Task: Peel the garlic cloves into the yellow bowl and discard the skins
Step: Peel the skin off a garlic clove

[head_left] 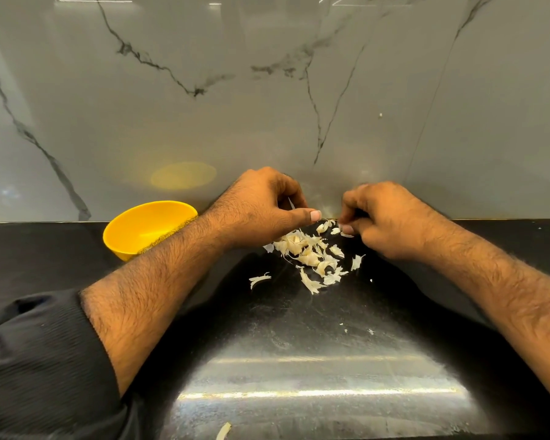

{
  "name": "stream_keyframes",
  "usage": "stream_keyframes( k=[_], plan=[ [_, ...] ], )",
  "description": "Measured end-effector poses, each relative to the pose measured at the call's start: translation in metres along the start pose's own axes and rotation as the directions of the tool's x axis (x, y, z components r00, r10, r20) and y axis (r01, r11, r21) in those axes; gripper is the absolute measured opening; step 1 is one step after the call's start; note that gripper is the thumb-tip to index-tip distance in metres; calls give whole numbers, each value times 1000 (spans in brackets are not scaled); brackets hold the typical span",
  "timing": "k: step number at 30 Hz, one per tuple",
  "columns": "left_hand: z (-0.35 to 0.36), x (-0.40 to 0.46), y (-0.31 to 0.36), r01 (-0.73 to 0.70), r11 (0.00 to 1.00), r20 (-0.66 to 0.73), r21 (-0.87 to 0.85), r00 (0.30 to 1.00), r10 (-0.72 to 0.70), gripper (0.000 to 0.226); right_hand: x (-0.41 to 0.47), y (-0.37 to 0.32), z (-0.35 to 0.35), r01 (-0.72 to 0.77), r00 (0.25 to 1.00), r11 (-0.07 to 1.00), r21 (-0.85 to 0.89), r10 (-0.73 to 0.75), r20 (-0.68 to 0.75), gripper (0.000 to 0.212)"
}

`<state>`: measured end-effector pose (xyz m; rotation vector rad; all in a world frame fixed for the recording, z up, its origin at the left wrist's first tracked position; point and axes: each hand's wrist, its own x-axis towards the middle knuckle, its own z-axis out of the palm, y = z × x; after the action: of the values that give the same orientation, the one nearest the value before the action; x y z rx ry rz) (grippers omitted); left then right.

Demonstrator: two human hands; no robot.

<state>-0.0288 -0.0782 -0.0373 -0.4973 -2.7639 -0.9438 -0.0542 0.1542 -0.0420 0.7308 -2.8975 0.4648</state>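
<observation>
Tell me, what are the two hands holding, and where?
The left hand pinches a thin strip of garlic skin in its fingers. The right hand has curled fingers at the skin pile; what they hold cannot be told.

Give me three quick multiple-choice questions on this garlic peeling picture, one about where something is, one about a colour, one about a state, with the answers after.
1. Where is the bowl?
A. on the counter by the wall, beside the left forearm
B. under the right hand
C. at the counter's near edge

2. What colour is the counter?
A. white
B. black
C. yellow

3. What are the hands doing?
A. lying flat on the counter
B. both curled above the skin pile
C. lifting the bowl

Answers: 1 A, the bowl stands against the marble wall, partly behind that forearm. 2 B, the surface is glossy black. 3 B, the left hand pinches a pale sliver, and the right hand pinches a scrap over the skins.
</observation>
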Motion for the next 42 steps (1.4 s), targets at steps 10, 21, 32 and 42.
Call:
stream_keyframes(
  k=[10, 21, 32, 42],
  plan=[
    [0, 0, 1, 19, 1000, 7, -13, 1000, -19, 29, 3, -12, 4, 11, 981, 982, -186, 26, 194, 22],
    [-1, 0, 0, 7, 1000, 15, 6, 1000, -8, 30, -3, -14, -16, 228, 929, 973, 38, -206, -308, 24],
    [-2, -1, 2, 9, 993, -1, -119, 1000, -9, 15, 0, 12, -2, 19, 999, 587, 809, 30, -45, 18],
    [-3, -4, 4, -55, 946, -3, -318, 998, 57, 11, -1, 6, -3, -49, 999, 373, 926, 12, 48, 40]
  ],
)
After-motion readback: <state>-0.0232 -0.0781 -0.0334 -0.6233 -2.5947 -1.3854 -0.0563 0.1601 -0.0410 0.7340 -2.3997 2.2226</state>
